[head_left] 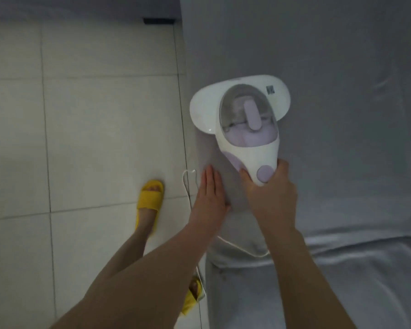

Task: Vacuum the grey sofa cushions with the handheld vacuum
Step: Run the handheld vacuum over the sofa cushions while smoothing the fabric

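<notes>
The handheld vacuum (243, 124) is white and lilac, with a clear dust cup on top. Its wide head lies flat on the grey sofa cushion (330, 127) near the cushion's left edge. My right hand (269, 198) grips the vacuum's handle, thumb beside the round lilac button. My left hand (210, 198) rests flat on the cushion's left edge, fingers straight and together, just left of the handle. A second grey cushion (354, 288) lies nearer to me, below a seam.
Pale floor tiles (86, 138) fill the left half. A foot in a yellow slipper (150, 203) stands by the sofa edge, and another yellow slipper (192, 298) shows lower down. A thin white cord (188, 184) loops down the sofa's side.
</notes>
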